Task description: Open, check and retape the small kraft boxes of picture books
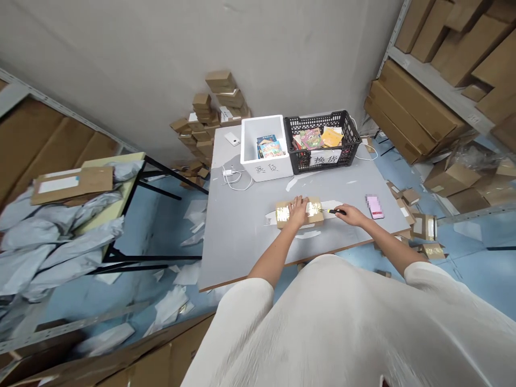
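A small cardboard box [284, 217] with shiny clear tape along its top lies near the front of the grey table [234, 236]. My left hand [297, 211] presses flat on the box's top, fingers stretched out and slightly apart. In my right hand [350, 214] is a utility knife [337, 211] with a black and yellow handle, my fingers closed around it. The knife points left, its tip at the right part of the taped top. Whether the blade is in the tape is too small to tell. White paper scraps lie around the box.
Behind the box stand a white foam box [268, 171] and a black plastic crate [296, 161], both with booklets inside. A phone [374, 207] lies at the right, a white charger [228, 173] with cable at the left. Cardboard boxes [201, 115] are stacked by the wall.
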The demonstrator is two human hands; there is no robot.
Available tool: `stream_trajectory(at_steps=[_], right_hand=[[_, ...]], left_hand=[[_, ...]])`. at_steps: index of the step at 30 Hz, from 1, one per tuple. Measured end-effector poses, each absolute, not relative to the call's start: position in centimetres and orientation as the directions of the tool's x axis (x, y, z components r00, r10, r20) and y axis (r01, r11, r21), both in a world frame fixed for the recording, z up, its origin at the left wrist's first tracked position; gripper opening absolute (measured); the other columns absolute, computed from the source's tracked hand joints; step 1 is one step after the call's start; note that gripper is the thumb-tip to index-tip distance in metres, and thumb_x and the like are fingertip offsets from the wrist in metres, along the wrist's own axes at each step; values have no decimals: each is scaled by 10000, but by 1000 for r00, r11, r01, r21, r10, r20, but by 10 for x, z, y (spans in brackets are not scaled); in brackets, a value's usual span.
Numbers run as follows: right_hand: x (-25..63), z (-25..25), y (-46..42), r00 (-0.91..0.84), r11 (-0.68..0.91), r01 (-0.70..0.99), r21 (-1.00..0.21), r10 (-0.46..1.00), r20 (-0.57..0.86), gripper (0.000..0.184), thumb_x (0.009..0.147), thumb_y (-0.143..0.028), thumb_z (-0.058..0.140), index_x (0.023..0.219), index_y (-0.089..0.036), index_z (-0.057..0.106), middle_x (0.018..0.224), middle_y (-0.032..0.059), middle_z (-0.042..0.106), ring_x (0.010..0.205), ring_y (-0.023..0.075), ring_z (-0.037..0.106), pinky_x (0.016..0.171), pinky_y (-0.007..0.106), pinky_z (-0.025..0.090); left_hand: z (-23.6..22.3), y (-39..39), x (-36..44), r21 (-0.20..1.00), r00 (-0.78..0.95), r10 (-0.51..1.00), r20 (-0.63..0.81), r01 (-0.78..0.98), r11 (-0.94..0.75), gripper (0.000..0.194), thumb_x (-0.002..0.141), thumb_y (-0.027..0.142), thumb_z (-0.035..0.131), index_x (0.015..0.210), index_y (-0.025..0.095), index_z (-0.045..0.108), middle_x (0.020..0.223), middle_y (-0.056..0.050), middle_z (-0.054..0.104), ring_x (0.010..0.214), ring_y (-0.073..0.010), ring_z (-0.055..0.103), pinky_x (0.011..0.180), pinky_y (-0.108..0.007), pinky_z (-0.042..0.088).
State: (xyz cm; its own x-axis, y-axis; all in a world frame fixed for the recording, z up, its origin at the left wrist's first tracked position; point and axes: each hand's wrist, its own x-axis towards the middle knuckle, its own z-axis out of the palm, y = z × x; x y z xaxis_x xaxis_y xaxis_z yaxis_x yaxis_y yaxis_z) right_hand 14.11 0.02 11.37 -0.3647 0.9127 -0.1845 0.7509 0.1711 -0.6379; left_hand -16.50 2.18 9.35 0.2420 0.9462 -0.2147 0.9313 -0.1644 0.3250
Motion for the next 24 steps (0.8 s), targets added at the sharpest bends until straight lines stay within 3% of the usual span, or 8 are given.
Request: stream_trajectory(at_steps=[3,7,13,19,24], right_hand=[[137,113,2,-358,209,816,-538,915,-187,356,1011,-385,714,1345,-284,785,1279,117,753,1133,304,708,998,368,529],[132,113,4,-359,251,859,-447,916,-176,370,1006,-336,726,1367,-281,784,1274,125,735,1129,307,707,1009,374,521],[128,118,4,-350,233,868,-439,913,-208,355,987,-322,748,1339,-310,796,1249,105,744,1120,303,706,988,375,532],[124,124,1,-341,225,878,-422,913,-224,329,993,-317,731,1311,-274,802,1237,124,744,1126,315,714,983,381,533],[119,124,-1,-339,247,897,-367,917,-210,343,992,-306,733,1328,-243,766,1259,130,746,1158,310,714,994,380,536]], left_hand=[[95,33,-165,323,252,929,-272,933,-158,809,931,289,731,1653,318,368,1768,-193,361,1672,-379,266,1295,-633,222],[99,41,-166,333,238,923,-304,934,-131,696,894,310,780,1527,312,490,1609,-167,502,1550,-357,394,1250,-577,281],[94,33,-167,376,216,951,-222,919,-121,572,1002,295,625,1554,354,487,1580,-127,523,1530,-332,395,1235,-564,296],[94,34,-166,334,313,937,-154,909,-248,611,1011,322,648,1597,269,482,1571,-181,534,1515,-363,421,1263,-548,287],[83,23,-162,297,322,943,-81,911,-286,645,1076,284,464,1707,183,379,1681,-226,484,1591,-362,388,1287,-560,277]])
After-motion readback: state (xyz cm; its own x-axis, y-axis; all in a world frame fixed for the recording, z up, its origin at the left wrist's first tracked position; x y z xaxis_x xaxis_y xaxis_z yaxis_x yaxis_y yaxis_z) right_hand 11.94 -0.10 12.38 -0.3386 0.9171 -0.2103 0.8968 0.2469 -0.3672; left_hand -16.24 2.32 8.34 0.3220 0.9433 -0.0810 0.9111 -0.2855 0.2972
